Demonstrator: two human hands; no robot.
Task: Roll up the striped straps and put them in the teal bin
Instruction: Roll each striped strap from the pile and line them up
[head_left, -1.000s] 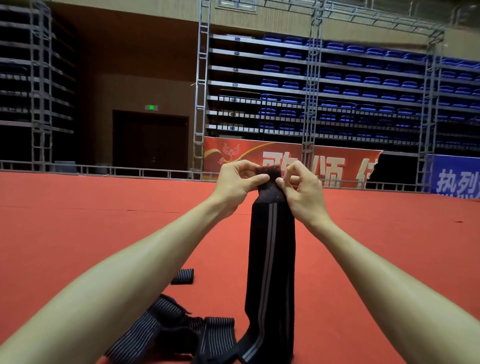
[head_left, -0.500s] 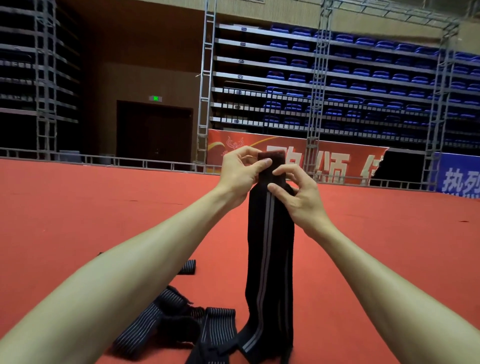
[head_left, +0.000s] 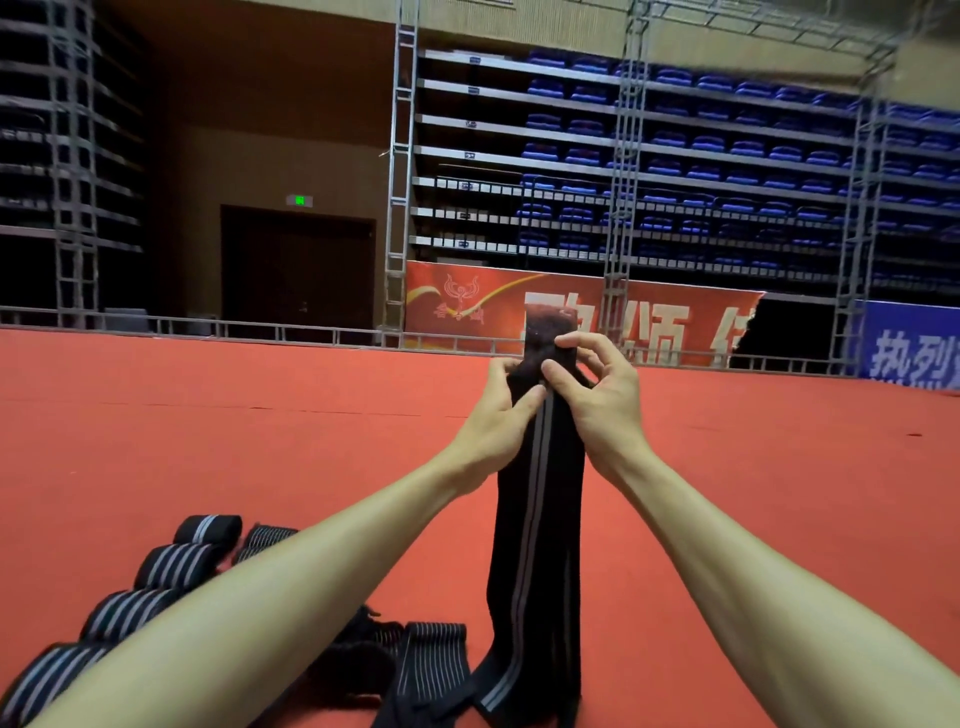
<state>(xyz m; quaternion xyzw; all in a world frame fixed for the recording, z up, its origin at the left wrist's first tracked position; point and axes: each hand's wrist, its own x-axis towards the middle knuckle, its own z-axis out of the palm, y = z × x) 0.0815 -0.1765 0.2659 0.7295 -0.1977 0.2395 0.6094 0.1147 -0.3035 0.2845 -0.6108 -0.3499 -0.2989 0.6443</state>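
Head view: rolled straps (head_left: 174, 565) line red carpet (head_left: 260, 441) left of hanging strap (head_left: 540, 545).

Both bare forearms reach forward and converge; the left hand (head_left: 496, 415) and right hand (head_left: 605, 405) meet side by side, wrists about level; each pinches the strap (head_left: 540, 519) near its upper end, thumbs on the near face, tips close together; the right forefinger hooks above its thumb; the left fingers seem curled behind, mostly hidden.
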